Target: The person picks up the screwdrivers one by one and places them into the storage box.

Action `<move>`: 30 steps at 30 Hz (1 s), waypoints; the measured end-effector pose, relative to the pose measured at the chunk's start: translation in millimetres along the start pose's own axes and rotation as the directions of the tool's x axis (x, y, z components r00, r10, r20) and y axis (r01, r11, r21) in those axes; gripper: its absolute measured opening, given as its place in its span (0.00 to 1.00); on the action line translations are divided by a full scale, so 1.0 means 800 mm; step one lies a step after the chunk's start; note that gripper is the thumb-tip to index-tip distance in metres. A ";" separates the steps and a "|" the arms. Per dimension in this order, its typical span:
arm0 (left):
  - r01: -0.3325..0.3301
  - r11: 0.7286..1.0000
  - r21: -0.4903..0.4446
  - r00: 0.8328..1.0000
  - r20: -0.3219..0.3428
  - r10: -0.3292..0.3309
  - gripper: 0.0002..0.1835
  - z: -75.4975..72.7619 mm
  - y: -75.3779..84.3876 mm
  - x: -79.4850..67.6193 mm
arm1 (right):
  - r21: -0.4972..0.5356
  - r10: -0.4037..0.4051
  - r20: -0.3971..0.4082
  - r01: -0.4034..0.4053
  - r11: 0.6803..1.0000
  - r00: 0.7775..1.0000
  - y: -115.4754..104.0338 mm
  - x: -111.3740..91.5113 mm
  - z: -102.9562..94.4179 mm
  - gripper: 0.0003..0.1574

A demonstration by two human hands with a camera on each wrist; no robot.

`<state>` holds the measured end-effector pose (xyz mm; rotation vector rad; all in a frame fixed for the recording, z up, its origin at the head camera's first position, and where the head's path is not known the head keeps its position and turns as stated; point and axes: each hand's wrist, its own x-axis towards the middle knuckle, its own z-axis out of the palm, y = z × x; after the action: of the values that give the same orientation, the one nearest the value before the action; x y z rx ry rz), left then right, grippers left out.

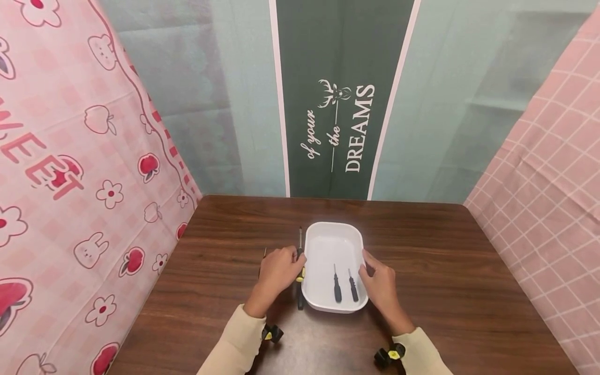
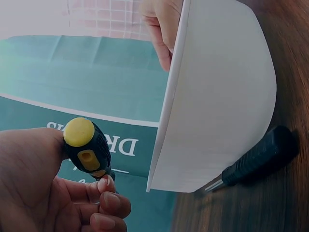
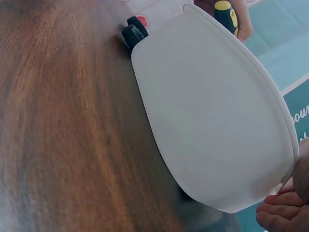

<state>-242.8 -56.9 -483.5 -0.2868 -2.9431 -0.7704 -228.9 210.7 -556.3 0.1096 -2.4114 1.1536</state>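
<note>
A white tray (image 1: pixel 334 245) sits on the table, with two small dark-handled screwdrivers, one on the left (image 1: pixel 337 289) and one on the right (image 1: pixel 353 289), lying inside it. My left hand (image 1: pixel 278 268) is at the tray's left side and grips a black-and-yellow screwdriver (image 2: pixel 87 147) by its handle. My right hand (image 1: pixel 380 281) pinches the tray's right rim, thumb over the edge. Beside the tray's left wall lies another screwdriver with a dark handle (image 2: pixel 260 157). Left of my left hand a thin tip (image 1: pixel 265 252) shows; the hand hides the rest.
The brown wooden table (image 1: pixel 436 271) extends on both sides of the tray. A green printed curtain (image 1: pixel 328 57) hangs behind it. Pink patterned cloths, one on the left (image 1: pixel 108 156) and one on the right (image 1: pixel 553 166), flank the table.
</note>
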 end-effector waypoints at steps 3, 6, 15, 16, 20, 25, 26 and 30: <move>-0.017 1.000 -0.002 1.000 0.007 0.017 0.19 0.003 0.003 0.001 | -0.001 0.006 0.004 -0.006 1.000 1.000 0.001 -0.001 0.001 0.25; -0.026 1.000 -0.015 1.000 0.016 0.027 0.19 0.005 0.005 0.001 | 0.002 0.005 -0.004 -0.005 1.000 1.000 0.001 -0.001 0.001 0.25; -0.012 0.998 -0.064 0.999 0.050 0.015 0.18 0.011 0.013 0.002 | 0.004 0.002 -0.010 -0.002 1.000 1.000 0.000 -0.001 -0.001 0.25; -0.011 0.998 -0.068 0.998 0.053 0.015 0.18 0.011 0.014 0.003 | 0.005 0.003 -0.009 -0.003 1.000 1.000 0.000 -0.001 -0.001 0.25; -0.017 0.996 -0.089 0.997 0.068 0.023 0.17 0.013 0.018 0.003 | 0.008 0.003 -0.004 -0.003 1.000 1.000 0.000 -0.001 0.000 0.25; -0.026 0.994 -0.106 0.996 0.077 0.035 0.18 0.016 0.023 0.006 | 0.005 -0.005 -0.011 0.005 1.000 1.000 -0.001 0.000 0.000 0.25; -0.026 0.994 -0.107 0.996 0.078 0.035 0.18 0.017 0.024 0.006 | 0.005 -0.008 -0.013 0.008 1.000 1.000 -0.001 0.000 0.000 0.25; -0.019 0.992 -0.123 0.995 0.094 0.031 0.18 0.019 0.028 0.007 | 0.003 -0.009 -0.016 0.009 1.000 1.000 -0.001 0.000 0.001 0.25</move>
<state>-244.5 -29.2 -485.3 -0.3795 -2.9798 -0.9606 -229.1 209.8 -555.8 0.1120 -2.3924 1.1501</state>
